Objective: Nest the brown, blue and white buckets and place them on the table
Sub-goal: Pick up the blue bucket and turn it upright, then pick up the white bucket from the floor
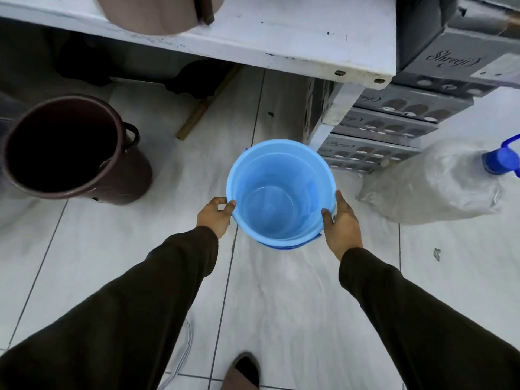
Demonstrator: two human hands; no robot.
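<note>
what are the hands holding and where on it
The blue bucket, gripped at its rim: left hand on the left side, right hand on the right, thumbs hooked over the edge.

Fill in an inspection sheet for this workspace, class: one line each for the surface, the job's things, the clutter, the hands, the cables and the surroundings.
Surface: white table, scuffed, edge at top of view; pale tiled floor below.
Job's things: blue bucket, upright and empty, held at its rim; brown bucket, upright on the floor at left; white bucket not seen.
Clutter: pinkish-brown tub on the table; wooden stick under it; clear water jug lying at right.
Hands: left hand and right hand grip opposite sides of the blue bucket's rim.
Cables: white cord on the floor by the left sleeve.
Surroundings: stacked grey cartons beside the table leg.
</note>
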